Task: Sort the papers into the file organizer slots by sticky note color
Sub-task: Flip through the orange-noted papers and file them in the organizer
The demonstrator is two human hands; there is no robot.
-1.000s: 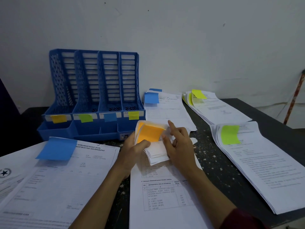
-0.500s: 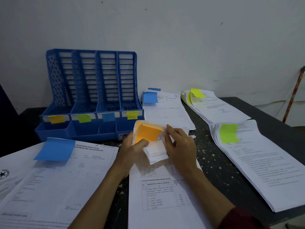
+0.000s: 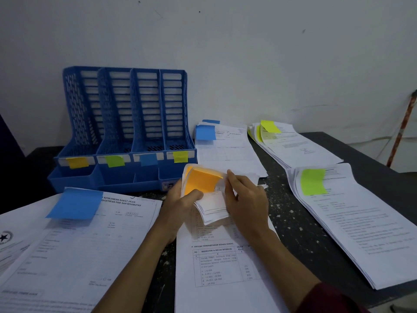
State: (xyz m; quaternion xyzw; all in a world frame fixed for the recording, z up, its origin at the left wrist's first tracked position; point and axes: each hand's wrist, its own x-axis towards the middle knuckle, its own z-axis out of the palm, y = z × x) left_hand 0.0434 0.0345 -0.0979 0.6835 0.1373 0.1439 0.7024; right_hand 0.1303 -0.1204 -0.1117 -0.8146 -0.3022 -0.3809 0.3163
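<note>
- At the centre of our view, a sheaf of papers [image 3: 212, 206] is curled up off the dark table [image 3: 293, 224]. An orange sticky note [image 3: 203, 180] sits on its upturned top sheet.
- The left hand [image 3: 179, 201] grips the sheaf from its nine o'clock side. The thumb is curled over the lower edge of the orange note, and the fingers are hidden behind the pages.
- The right hand [image 3: 247, 199] reaches in from four o'clock. Its fingertips [image 3: 230, 175] pinch the upper edge of a sheet just right of the note, with the remaining fingers bent against the pages. A dark red sleeve [image 3: 327, 299] shows far down that arm.
- Under both hands a printed sheet [image 3: 221, 263] with a table lies flat, running toward six o'clock. We cannot tell whether it belongs to the same sheaf.
- At ten o'clock, near the sheaf, a blue file organizer [image 3: 126, 109] stands against the white wall. It has four upright slots, whose front tags read from left to right: orange [image 3: 77, 162], green [image 3: 115, 161], blue [image 3: 148, 159] and yellow [image 3: 180, 156].
- At twelve o'clock, just beyond the hands, lies a pile with a blue note [image 3: 205, 132].
- At one o'clock, farther back, lies a pile with a yellow note [image 3: 269, 126].
- At three o'clock, apart from the right hand, lies a pile with a green note [image 3: 312, 181].
- At eight o'clock, beside the left forearm, lies a form with a large blue note [image 3: 74, 204].
- A reddish pole [image 3: 401, 132] leans at the far right edge.
</note>
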